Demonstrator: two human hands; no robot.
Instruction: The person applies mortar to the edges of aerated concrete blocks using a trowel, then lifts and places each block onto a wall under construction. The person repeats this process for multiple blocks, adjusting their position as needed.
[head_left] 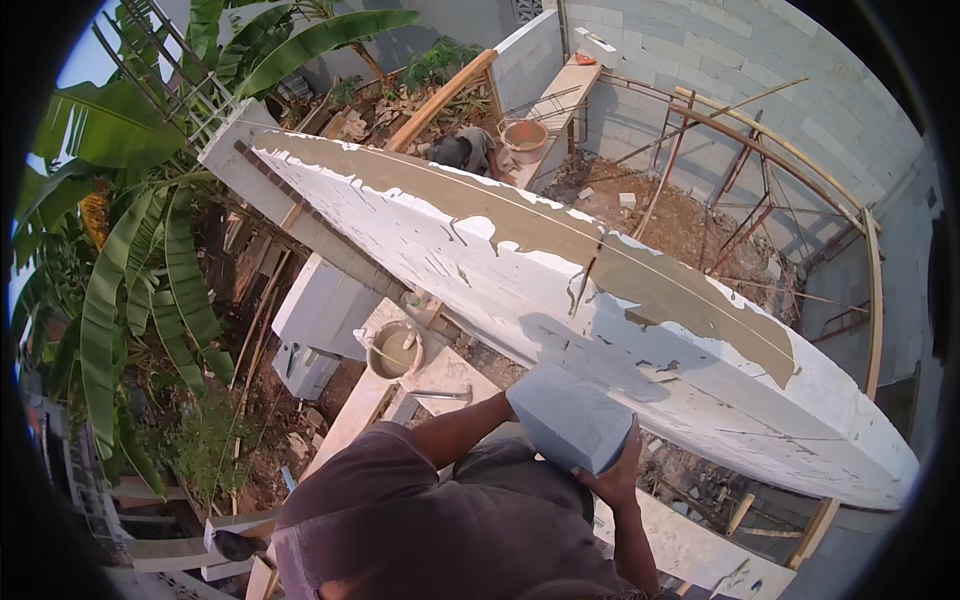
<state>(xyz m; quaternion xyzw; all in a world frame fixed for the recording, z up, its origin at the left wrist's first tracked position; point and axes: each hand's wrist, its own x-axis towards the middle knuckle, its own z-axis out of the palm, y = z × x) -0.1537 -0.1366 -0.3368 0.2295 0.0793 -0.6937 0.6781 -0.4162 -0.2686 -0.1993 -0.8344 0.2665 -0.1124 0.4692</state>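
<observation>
grey block (pixel 570 412); right end against fingers (pixel 632 442); right hand (pixel 614 478)

The long white block wall (pixel 480 292) carried a bed of grey-brown mortar (pixel 530 226) along its top, with drips running over the near edge. Below its near side, pale planks (pixel 472 377) bore a round bucket (pixel 420 358) and, just beside it, a metal tool (pixel 440 395). Beyond the wall, another board (pixel 560 103) held an orange bucket (pixel 525 156), while a pale block fragment (pixel 627 200) lay on the earth floor (pixel 605 178)
</observation>
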